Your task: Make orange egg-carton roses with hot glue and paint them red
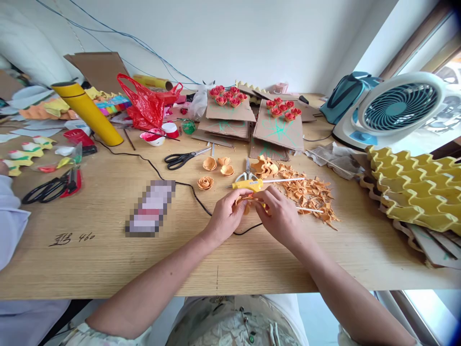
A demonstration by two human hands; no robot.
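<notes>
My left hand (226,215) and my right hand (280,215) meet over the middle of the table, fingers closed. Between their fingertips they hold an orange egg-carton piece (248,201), largely hidden by the fingers. Just behind the hands lies a yellow glue gun (248,185) with a white glue stick (284,180) in line with it. Scissors (248,169) with pale handles rest beyond it. To the left sit several orange carton flower cups and a rolled orange flower (205,183). Orange carton scraps (309,192) are heaped on the right.
A phone (151,208), blurred out, and black scissors (185,158) lie left. Red flowers (228,96) stand on cardboard at the back. Stacked yellow egg trays (414,185) and a white fan (399,108) are at right. A black cord (196,192) crosses the table; another person's sleeve (10,216) shows left.
</notes>
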